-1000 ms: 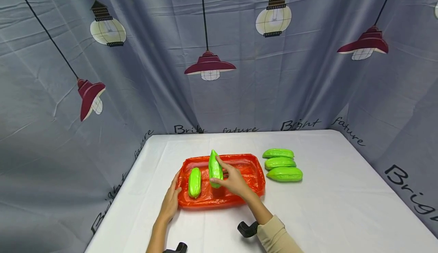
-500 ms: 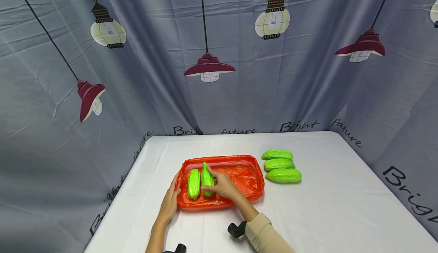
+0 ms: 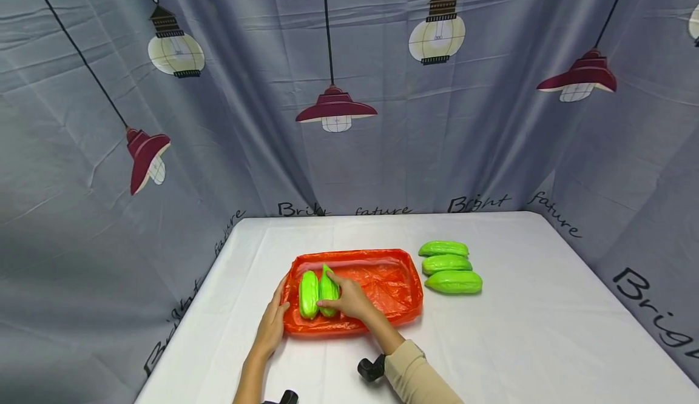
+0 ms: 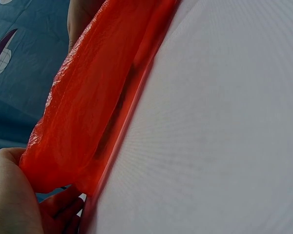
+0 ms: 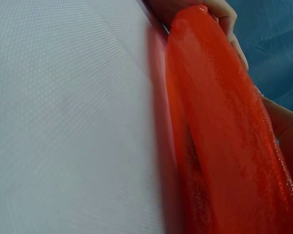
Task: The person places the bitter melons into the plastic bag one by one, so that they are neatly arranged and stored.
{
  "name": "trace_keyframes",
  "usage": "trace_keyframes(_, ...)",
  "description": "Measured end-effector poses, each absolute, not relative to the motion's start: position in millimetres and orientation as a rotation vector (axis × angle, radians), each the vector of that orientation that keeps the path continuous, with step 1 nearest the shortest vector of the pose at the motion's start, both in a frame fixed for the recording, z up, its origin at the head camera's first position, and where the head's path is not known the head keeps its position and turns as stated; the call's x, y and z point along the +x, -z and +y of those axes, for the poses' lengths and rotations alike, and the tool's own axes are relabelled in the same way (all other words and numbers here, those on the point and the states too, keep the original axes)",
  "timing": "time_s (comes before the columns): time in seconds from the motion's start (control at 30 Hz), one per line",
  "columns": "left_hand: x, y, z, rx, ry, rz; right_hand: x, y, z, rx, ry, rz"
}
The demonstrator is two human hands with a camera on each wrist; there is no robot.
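A shallow red tray (image 3: 371, 259), seemingly covered in glossy plastic, stands on the white table. Inside, at its left, lies a bright green vegetable (image 3: 308, 295), long and cucumber-shaped. Beside it is a second green vegetable with a pointed tip (image 3: 327, 286), which my right hand (image 3: 349, 299) holds between thumb and fingers. My left hand (image 3: 271, 319) grips the tray's left end, thumb over the rim and fingers along the outside. The left wrist view shows the red tray wall (image 4: 88, 107) beside the left hand (image 4: 14, 195). In the right wrist view the tray wall (image 5: 219, 112) hides both vegetables.
Three similar green vegetables (image 3: 453, 282) lie in a stacked row on the table, right of the tray. The white tabletop (image 3: 519, 319) reaches to a grey curtain (image 3: 382, 161) printed with lamps.
My right hand has carried the pointed green vegetable left and down, from above the tray's middle to beside the other one in the tray. The left hand stays on the tray's end.
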State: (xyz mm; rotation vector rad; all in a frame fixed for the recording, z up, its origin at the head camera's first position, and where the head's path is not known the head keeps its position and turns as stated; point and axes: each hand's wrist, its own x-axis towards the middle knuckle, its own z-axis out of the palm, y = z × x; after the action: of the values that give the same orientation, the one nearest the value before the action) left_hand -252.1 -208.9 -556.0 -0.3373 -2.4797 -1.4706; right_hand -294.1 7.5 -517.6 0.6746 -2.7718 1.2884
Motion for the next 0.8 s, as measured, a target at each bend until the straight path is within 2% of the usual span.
trace_keyframes(0.8,-252.0,555.5,-208.7,-0.299,1.464,-2.498,-292.5,518.3,6.9,0.636,-1.269,-2.821)
